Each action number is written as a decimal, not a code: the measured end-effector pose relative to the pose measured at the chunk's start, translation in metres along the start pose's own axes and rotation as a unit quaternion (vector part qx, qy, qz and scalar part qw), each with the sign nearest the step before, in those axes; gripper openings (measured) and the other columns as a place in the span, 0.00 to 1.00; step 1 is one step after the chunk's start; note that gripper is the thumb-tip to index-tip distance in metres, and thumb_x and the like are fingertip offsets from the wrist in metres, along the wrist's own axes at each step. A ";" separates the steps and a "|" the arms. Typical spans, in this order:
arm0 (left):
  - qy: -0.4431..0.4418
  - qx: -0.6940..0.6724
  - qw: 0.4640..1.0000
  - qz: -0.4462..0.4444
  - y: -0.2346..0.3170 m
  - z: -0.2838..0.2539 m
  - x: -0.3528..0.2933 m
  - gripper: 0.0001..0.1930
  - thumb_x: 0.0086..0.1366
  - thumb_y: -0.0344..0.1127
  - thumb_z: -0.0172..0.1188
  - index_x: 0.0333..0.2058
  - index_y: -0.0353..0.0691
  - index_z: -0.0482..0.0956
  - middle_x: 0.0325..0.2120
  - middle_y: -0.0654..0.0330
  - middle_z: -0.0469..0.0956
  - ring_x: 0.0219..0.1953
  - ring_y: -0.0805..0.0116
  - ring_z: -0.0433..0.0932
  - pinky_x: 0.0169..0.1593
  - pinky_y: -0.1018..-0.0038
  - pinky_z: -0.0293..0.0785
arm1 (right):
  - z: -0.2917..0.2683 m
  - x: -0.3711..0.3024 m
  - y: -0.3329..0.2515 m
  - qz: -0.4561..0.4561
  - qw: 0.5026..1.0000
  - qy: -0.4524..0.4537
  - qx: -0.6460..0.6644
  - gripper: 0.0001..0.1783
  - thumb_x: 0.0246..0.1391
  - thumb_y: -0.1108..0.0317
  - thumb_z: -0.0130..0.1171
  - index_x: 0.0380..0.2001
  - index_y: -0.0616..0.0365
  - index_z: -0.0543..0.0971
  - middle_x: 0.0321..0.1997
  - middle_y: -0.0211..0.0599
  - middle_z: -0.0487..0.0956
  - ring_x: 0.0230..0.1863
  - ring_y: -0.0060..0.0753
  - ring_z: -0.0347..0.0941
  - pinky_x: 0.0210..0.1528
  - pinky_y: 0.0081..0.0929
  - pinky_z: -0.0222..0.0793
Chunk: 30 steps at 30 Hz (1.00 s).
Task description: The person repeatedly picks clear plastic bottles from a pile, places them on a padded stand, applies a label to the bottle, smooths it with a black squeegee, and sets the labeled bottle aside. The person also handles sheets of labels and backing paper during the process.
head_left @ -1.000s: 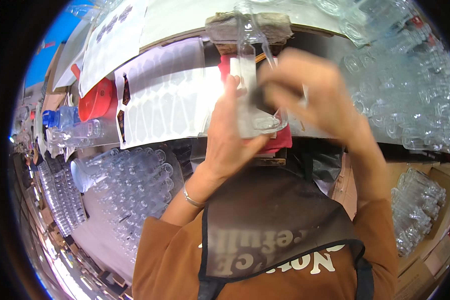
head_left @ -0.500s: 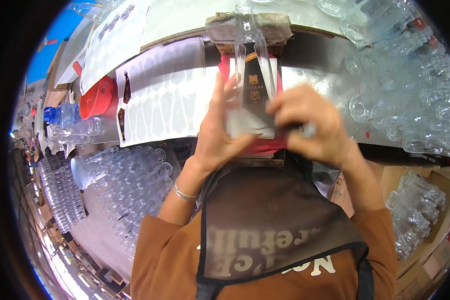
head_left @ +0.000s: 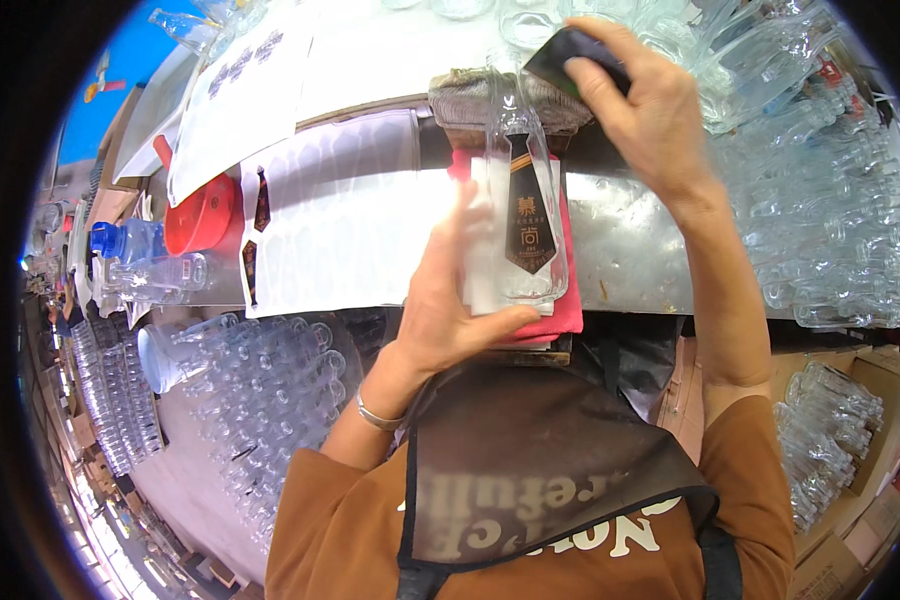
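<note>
Centrally, a clear bottle (head_left: 528,225) lies neck to twelve o'clock; left hand (head_left: 442,285) spread at eight, right hand (head_left: 650,110) gripping a dark block (head_left: 577,62) at one. Metal worktop (head_left: 635,240) spans three; past its edge, at four, a box (head_left: 892,390) holds glassware (head_left: 822,435).

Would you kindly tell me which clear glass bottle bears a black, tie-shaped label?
The clear glass bottle beside the left hand, its neck over the greyish folded cloth, bears it; the clear glass bottles massed at right look unlabelled.
</note>
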<state>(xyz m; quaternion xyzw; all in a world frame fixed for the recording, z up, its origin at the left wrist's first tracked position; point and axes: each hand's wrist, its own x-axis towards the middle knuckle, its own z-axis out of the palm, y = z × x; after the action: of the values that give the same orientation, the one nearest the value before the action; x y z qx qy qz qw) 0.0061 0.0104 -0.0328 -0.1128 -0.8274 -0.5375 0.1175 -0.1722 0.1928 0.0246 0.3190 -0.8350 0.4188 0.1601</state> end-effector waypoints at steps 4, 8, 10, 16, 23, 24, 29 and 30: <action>0.019 0.171 0.983 0.062 0.006 -0.013 0.037 0.48 0.53 0.46 0.74 0.68 0.37 0.60 0.62 0.42 0.64 0.61 0.45 0.68 0.62 0.56 0.66 | -0.008 -0.010 -0.016 0.062 0.993 0.003 0.104 0.18 0.61 0.65 0.61 0.52 0.58 0.80 0.41 0.36 0.84 0.41 0.23 0.78 0.46 0.23 0.74; 0.014 0.273 0.959 0.077 -0.003 -0.011 0.065 0.39 0.54 0.47 0.71 0.64 0.44 0.70 0.60 0.47 0.67 0.56 0.51 0.70 0.60 0.59 0.67 | -0.014 -0.032 -0.007 0.139 0.968 0.045 0.205 0.18 0.61 0.68 0.61 0.54 0.61 0.79 0.45 0.32 0.82 0.44 0.21 0.75 0.49 0.20 0.72; 0.012 0.297 0.951 0.081 -0.007 -0.008 0.066 0.38 0.54 0.45 0.71 0.64 0.46 0.71 0.59 0.50 0.67 0.54 0.53 0.70 0.60 0.60 0.67 | -0.016 -0.040 -0.003 0.152 0.957 0.093 0.229 0.17 0.60 0.67 0.62 0.50 0.62 0.80 0.41 0.34 0.83 0.40 0.20 0.78 0.41 0.19 0.76; 0.027 0.136 0.990 0.030 -0.006 -0.003 0.057 0.38 0.55 0.42 0.70 0.65 0.46 0.69 0.65 0.47 0.62 0.59 0.48 0.68 0.62 0.56 0.65 | -0.008 -0.057 0.004 0.188 0.936 0.077 0.288 0.18 0.60 0.68 0.63 0.51 0.62 0.80 0.43 0.34 0.83 0.42 0.21 0.78 0.45 0.19 0.75; -0.011 0.164 0.986 0.039 -0.013 -0.002 0.043 0.38 0.55 0.38 0.69 0.66 0.46 0.69 0.70 0.45 0.56 0.67 0.43 0.62 0.66 0.56 0.64 | 0.002 -0.057 -0.004 0.191 0.941 0.051 0.274 0.19 0.58 0.68 0.63 0.52 0.62 0.80 0.44 0.36 0.84 0.43 0.22 0.78 0.47 0.21 0.74; -0.005 0.143 0.989 0.036 -0.011 -0.002 0.043 0.38 0.55 0.38 0.69 0.65 0.45 0.69 0.69 0.45 0.56 0.67 0.43 0.63 0.66 0.56 0.64 | 0.003 -0.058 -0.004 0.191 0.941 0.052 0.275 0.19 0.58 0.68 0.64 0.52 0.63 0.80 0.44 0.36 0.84 0.43 0.22 0.78 0.47 0.21 0.74; 0.018 0.130 0.991 0.038 -0.013 0.002 0.042 0.36 0.55 0.37 0.68 0.65 0.44 0.70 0.69 0.45 0.57 0.66 0.44 0.63 0.66 0.57 0.64 | 0.002 -0.059 -0.004 0.174 0.956 0.029 0.235 0.19 0.58 0.68 0.63 0.52 0.62 0.80 0.43 0.36 0.84 0.42 0.21 0.78 0.46 0.20 0.74; 0.016 0.134 0.990 0.038 -0.013 0.003 0.042 0.37 0.55 0.36 0.68 0.65 0.44 0.69 0.69 0.45 0.57 0.66 0.44 0.63 0.66 0.57 0.64 | 0.000 -0.060 -0.009 0.169 0.961 0.014 0.219 0.18 0.60 0.68 0.63 0.53 0.61 0.79 0.44 0.34 0.83 0.42 0.20 0.77 0.46 0.19 0.73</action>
<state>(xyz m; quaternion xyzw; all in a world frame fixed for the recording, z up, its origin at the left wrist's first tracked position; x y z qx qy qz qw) -0.0378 0.0101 -0.0318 -0.1187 -0.8851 -0.4185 0.1655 -0.1212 0.2128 -0.0025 0.1948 -0.7624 0.6166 0.0250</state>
